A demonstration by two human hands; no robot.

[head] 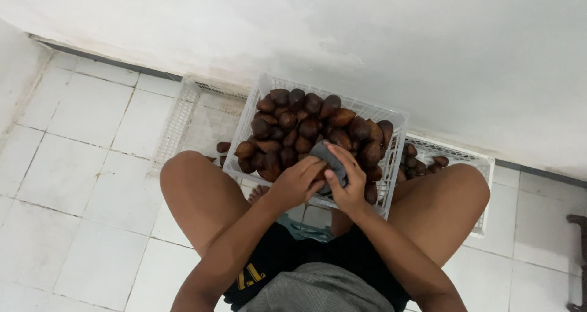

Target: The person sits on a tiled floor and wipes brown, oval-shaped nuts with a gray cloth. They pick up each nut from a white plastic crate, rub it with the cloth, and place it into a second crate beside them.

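While wiping over the crate's point(391, 159) near edge, keep left hand point(298, 182) closed on the fruit point(320, 172), right hand point(348, 187) fingers pressing grey cloth point(328, 158) firmly around it.

Bare arms, bare legs; black shorts point(278, 257) with yellow marking; grey shirt hem point(318, 290) at bottom edge

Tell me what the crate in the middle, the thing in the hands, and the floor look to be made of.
The middle crate: likely white moulded plastic, going by its thin lattice walls. The grey piece that the left hand and right hand hold: probably soft cloth, since it folds over the fingers; too small to be sure. The floor: glazed white tile, by its grid of grout lines and faint sheen.
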